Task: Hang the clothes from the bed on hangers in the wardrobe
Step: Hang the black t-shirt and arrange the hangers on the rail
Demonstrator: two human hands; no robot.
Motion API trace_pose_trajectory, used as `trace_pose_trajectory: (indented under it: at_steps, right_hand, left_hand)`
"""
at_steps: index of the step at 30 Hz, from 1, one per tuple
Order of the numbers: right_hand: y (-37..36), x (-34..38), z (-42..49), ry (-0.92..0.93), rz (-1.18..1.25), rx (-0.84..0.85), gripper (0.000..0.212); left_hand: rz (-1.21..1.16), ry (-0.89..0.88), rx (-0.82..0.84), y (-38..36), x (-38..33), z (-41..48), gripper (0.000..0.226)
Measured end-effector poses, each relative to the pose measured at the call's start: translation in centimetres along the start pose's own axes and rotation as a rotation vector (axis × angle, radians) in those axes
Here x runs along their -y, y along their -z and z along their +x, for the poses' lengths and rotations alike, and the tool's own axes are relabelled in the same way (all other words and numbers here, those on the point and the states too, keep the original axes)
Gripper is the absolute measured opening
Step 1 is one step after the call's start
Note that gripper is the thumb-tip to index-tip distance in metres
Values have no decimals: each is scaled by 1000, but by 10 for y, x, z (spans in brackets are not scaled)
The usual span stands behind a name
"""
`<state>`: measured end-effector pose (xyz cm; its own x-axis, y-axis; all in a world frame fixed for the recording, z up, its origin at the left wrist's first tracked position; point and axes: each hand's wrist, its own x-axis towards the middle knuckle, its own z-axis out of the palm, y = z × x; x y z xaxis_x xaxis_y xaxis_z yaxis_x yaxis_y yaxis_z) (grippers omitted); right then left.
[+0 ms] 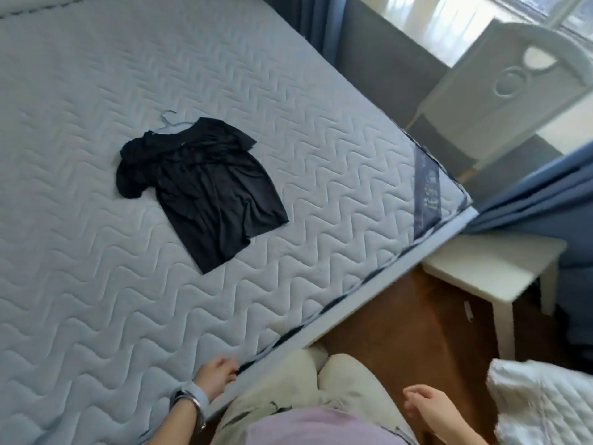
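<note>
We judge one black shirt (199, 191), already on a hanger (168, 118), remains at ten o'clock on the bed (96, 300), both hands' fingers (231, 374) loosely open, empty.

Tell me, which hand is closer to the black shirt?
Left. The left hand is at the mattress edge, below the black shirt. The right hand is off the bed, over the floor.

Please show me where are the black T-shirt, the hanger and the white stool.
black T-shirt (205, 191): head view, middle of its body.
hanger (167, 118): head view, pale hook sticking out at the collar.
white stool (491, 261): head view, its flat top.
</note>
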<state>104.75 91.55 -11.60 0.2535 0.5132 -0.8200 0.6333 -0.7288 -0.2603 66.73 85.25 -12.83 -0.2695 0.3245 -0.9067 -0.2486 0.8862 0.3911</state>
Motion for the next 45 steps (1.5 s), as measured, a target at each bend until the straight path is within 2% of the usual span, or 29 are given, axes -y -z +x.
trace_pose_trajectory:
  at_steps: [4,8,11,16,19,22,25,27,29,31,34,37,41,43,45]
  right_hand:
    - [22,78,23,51,-89,40,17]
    - [19,176,57,134,-197,117,17]
    - [-5,256,91,230,-308,201,15]
    - [-84,385,163,487,-499,225,16]
    - [-129,455,203,600,-436,136,34]
    - [-161,500,232,562,-228,109,52]
    - [-184,513,248,418,-43,193,61]
    - [-194,513,253,365,-12,203,60]
    - [-202,509,255,343,-59,216,50]
    - [-206,504,255,376,-129,227,35]
    - [-197,496,250,506,-131,154,20]
    - [-173,483,249,543,11,95,17]
    - [-135,461,246,498,185,16,15]
    - [-119,444,240,513,151,-61,17]
    - [-103,422,227,532,71,-137,9]
  left_hand:
    - [-89,-70,-59,0,-47,10,22]
    - [-193,-46,-139,12,-81,32,19]
    - [-183,-42,-249,25,-112,75,14]
    - [-194,-28,-382,41,-166,166,38]
    - [-232,-40,-475,50,-190,227,56]
    - [-257,-10,-581,57,-207,272,67]
    - [-215,34,-601,57,-212,296,68]
    - [-75,56,-636,55,-208,303,56]
    - [121,52,-667,52,-205,306,37]
    - [221,7,-709,48,-203,307,26]
    - [52,-68,-772,42,-201,298,23]
    - [-158,-55,-864,41,-186,273,21]
    - [-262,-17,-931,50,-152,235,25]
    - [-273,0,-955,56,-138,214,26]
    - [-264,-7,-948,60,-124,192,26]
